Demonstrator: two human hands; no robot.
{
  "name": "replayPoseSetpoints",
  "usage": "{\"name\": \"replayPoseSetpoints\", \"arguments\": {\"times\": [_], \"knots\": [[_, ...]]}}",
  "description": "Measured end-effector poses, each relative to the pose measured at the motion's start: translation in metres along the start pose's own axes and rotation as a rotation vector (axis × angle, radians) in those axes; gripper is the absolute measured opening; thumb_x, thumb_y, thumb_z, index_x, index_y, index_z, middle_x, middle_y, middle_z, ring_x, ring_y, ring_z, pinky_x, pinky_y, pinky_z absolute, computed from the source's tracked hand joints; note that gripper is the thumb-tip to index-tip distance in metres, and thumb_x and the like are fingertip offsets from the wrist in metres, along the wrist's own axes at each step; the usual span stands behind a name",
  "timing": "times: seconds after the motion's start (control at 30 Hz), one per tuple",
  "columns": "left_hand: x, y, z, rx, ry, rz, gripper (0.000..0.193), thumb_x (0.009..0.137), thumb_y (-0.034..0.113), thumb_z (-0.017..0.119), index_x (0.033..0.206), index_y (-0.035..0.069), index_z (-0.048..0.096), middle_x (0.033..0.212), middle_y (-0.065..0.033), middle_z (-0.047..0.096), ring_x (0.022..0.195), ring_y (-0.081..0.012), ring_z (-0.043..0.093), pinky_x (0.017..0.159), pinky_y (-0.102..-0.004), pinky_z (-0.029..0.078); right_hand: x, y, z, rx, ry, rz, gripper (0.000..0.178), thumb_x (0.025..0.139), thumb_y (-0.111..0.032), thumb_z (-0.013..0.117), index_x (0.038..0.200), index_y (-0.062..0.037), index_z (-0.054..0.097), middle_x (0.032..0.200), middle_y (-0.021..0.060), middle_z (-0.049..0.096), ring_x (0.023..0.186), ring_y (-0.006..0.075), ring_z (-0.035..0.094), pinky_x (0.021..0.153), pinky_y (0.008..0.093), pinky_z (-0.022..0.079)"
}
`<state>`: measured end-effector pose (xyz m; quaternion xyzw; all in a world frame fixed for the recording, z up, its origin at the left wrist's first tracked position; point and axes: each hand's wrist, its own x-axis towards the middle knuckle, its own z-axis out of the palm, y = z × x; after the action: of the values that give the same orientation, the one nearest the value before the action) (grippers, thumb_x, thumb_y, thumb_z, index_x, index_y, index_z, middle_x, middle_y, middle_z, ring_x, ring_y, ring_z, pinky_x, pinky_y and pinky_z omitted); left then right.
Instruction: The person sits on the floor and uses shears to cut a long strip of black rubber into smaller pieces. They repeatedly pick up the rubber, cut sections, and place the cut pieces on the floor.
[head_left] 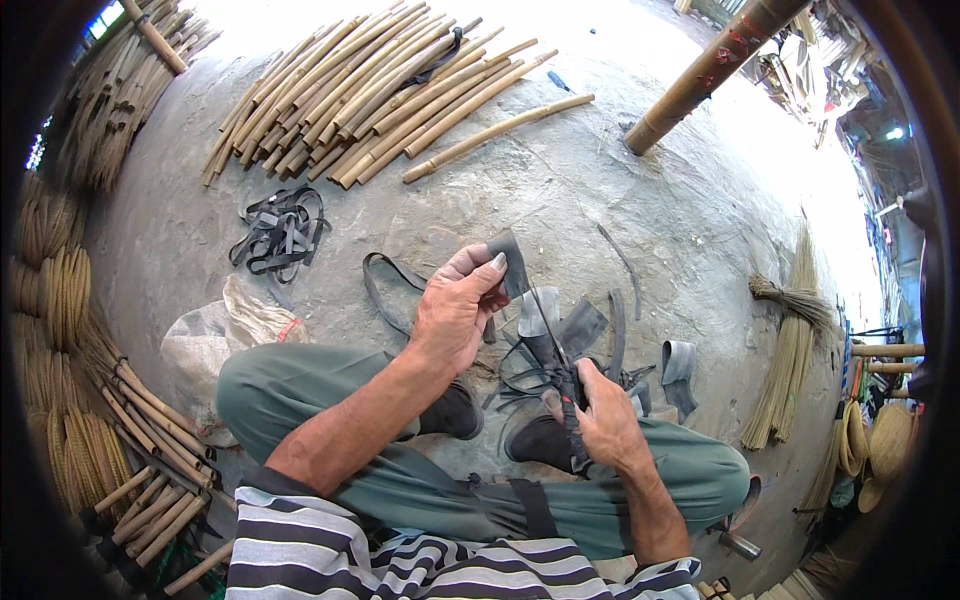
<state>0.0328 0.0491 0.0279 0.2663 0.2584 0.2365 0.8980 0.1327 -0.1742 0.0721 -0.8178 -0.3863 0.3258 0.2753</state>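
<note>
My left hand (457,305) is closed on a flat piece of dark rubber (509,262), with the thumb on top. In my right hand (608,418) is a knife (552,333) with a handle wrapped in black and some red. Its thin blade points up and away from me, and the tip reaches the lower edge of the rubber piece; I cannot tell whether it has cut in. Beneath the blade, a heap of cut rubber strips (578,328) lies on the floor by my shoes. A curled rubber piece (679,372) lies farther right.
Many bamboo poles (370,95) are piled at the far left. Nearer lies a tangle of black strips (280,232), with a pale sack (215,345) by my left knee. A thick bamboo post (700,80) rises at the far right. A straw bundle (790,350) lies right.
</note>
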Motion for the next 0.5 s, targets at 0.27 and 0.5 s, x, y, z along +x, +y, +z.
{"name": "replayPoseSetpoints", "arguments": {"times": [0.27, 0.5], "knots": [[-0.004, -0.016, 0.007, 0.036, 0.053, 0.035, 0.012, 0.101, 0.010, 0.068, 0.113, 0.008, 0.069, 0.098, -0.0023, 0.074, 0.084, -0.0110, 0.068, 0.079, -0.0286, 0.055, 0.000, 0.003, 0.002, -0.248, 0.032, -0.028, 0.042, 0.087, -0.031, 0.076, 0.109, -0.0021, 0.056, 0.099, 0.0199, 0.064, 0.097, 0.0409, 0.063, 0.083, 0.0479, 0.045], [-0.019, -0.038, 0.011, 0.074, 0.046, 0.007, 0.014, 0.102, 0.011, 0.068, 0.113, 0.004, 0.065, 0.096, -0.0009, 0.070, 0.082, -0.0088, 0.066, 0.078, -0.0255, 0.055, -0.001, 0.013, 0.008, -0.319, 0.155, -0.124, 0.049, 0.082, -0.030, 0.079, 0.112, -0.0006, 0.056, 0.097, 0.0180, 0.062, 0.096, 0.0386, 0.061, 0.082, 0.0475, 0.044]]}}
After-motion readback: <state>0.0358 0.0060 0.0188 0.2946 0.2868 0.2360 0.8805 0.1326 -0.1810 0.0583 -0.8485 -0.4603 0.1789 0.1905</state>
